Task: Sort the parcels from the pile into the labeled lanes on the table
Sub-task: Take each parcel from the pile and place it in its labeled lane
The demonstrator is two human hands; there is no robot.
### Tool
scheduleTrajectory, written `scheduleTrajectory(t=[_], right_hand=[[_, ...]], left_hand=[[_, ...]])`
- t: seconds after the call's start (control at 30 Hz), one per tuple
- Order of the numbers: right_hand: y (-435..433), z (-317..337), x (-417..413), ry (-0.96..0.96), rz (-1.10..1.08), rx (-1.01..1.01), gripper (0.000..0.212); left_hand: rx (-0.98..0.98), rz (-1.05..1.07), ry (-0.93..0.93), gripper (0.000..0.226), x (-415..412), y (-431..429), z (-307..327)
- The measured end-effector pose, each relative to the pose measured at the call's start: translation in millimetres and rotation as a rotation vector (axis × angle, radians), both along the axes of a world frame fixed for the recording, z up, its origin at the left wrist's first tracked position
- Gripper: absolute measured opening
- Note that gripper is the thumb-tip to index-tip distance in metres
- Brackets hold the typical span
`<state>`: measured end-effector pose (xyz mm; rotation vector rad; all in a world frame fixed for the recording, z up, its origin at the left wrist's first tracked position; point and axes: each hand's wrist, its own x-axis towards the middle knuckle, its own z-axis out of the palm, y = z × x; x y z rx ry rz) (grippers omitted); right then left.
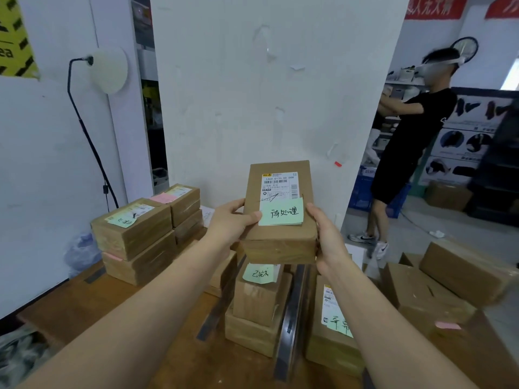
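Fingers (250,216) of left hand (230,223) and right hand (329,237) grip a parcel (280,237), green note (281,212) reading 待处理.

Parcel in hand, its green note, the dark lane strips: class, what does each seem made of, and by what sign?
Parcel: likely brown cardboard, matte; sheen on its near side suggests clear tape. Note: thin matte green paper, handwritten, probably sticky. Strips: dark, glossy, reflecting light; tape or metal, cannot tell.
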<state>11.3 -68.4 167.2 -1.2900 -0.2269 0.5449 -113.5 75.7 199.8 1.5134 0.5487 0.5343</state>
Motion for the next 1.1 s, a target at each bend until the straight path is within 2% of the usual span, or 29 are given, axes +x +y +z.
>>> scheduleTrajectory(t=[0.13,0.37,0.53,0.63,0.77,0.93,1.07,1.1], right_hand=[[-12,1,-3,0.0,-0.04,-0.011,0.066],[-14,1,-29,0.031,-0.155,0.005,0.091],[-2,-2,-50,0.074,-0.167,0.012,0.09],[6,-3,-61,0.08,-0.132,0.018,0.076],[23,-5,-72,0.078,-0.093,0.017,0.098],[47,-7,-82,0.068,-0.046,-0.005,0.1],[67,-7,-88,0.067,-0.037,-0.043,0.076],[72,-6,-90,0.071,-0.034,-0.048,0.073]], left_hand=[[0.01,-0.021,-0.005,0.05,8,-10,-2],[-0.004,-0.057,0.011,0.048,7,-7,-9],[-0.007,-0.032,0.027,0.044,-7,4,-14],[-0.012,-0.015,0.044,0.045,-17,16,-17],[-0.048,0.038,0.05,0.044,-33,30,-18],[-0.102,0.084,0.042,0.048,-54,47,-25],[-0.102,0.117,0.042,0.054,-68,66,-32],[-0.089,0.122,0.046,0.049,-71,71,-32]])
